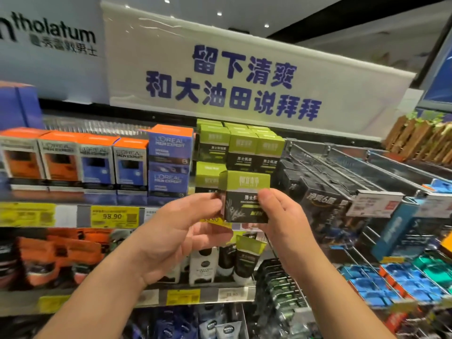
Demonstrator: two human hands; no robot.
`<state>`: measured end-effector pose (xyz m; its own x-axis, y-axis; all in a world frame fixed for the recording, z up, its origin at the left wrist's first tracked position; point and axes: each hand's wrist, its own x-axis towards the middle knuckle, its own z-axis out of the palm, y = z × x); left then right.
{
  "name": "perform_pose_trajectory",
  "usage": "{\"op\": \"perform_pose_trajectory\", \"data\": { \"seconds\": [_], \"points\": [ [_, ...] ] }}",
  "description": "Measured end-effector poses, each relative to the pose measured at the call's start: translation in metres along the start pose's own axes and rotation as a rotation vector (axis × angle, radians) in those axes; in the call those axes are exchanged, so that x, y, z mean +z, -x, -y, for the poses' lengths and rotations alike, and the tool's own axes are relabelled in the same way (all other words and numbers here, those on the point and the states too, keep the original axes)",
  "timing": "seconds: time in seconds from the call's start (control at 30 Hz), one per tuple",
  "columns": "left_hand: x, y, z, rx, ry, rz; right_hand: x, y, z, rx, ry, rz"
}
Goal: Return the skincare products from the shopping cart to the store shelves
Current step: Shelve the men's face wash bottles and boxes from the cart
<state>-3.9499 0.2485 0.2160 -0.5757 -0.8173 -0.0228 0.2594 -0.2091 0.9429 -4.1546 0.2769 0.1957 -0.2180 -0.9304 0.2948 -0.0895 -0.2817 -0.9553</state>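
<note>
A small green and black skincare box (244, 195) is held up in front of the top shelf (73, 214). My left hand (181, 231) pinches its left edge and my right hand (278, 214) pinches its right side with the thumb on the front. Just behind it stand several matching green and black boxes (244, 148), stacked in two layers. The shopping cart is out of view.
Orange and blue L'Oreal boxes (97, 160) fill the shelf to the left. Dark razor packs hang on metal pegs (342, 192) to the right. Tubes (230, 260) stand on the shelf below. A white banner (232, 89) overhangs the top shelf.
</note>
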Motion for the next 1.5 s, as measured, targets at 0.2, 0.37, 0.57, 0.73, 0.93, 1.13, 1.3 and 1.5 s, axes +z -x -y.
{"op": "perform_pose_trajectory", "data": {
  "seconds": [0.2,0.37,0.57,0.73,0.93,1.13,1.3,1.5],
  "points": [
    [-0.002,-0.006,0.007,0.081,-0.053,-0.015,0.006,-0.005,0.002,0.001,-0.014,0.050],
    [-0.003,-0.012,0.002,0.170,-0.124,-0.007,-0.006,-0.010,0.013,-0.045,0.190,0.121],
    [-0.002,-0.021,-0.001,0.157,0.108,0.013,0.000,-0.032,0.024,-0.122,0.251,0.026],
    [-0.009,-0.024,0.002,0.059,0.216,-0.066,0.011,-0.056,0.025,-0.115,0.320,-0.039],
    [-0.015,-0.031,0.007,-0.002,0.142,-0.101,0.026,-0.076,0.019,-0.126,0.366,-0.017],
    [-0.010,-0.041,0.004,0.038,0.106,-0.178,0.030,-0.079,0.010,-0.140,0.420,-0.007],
    [0.000,-0.043,0.001,0.027,0.089,-0.180,0.027,-0.076,0.000,-0.166,0.424,0.010],
    [0.006,-0.047,0.000,0.018,0.147,-0.221,0.029,-0.077,0.001,-0.231,0.454,-0.021]
  ]
}}
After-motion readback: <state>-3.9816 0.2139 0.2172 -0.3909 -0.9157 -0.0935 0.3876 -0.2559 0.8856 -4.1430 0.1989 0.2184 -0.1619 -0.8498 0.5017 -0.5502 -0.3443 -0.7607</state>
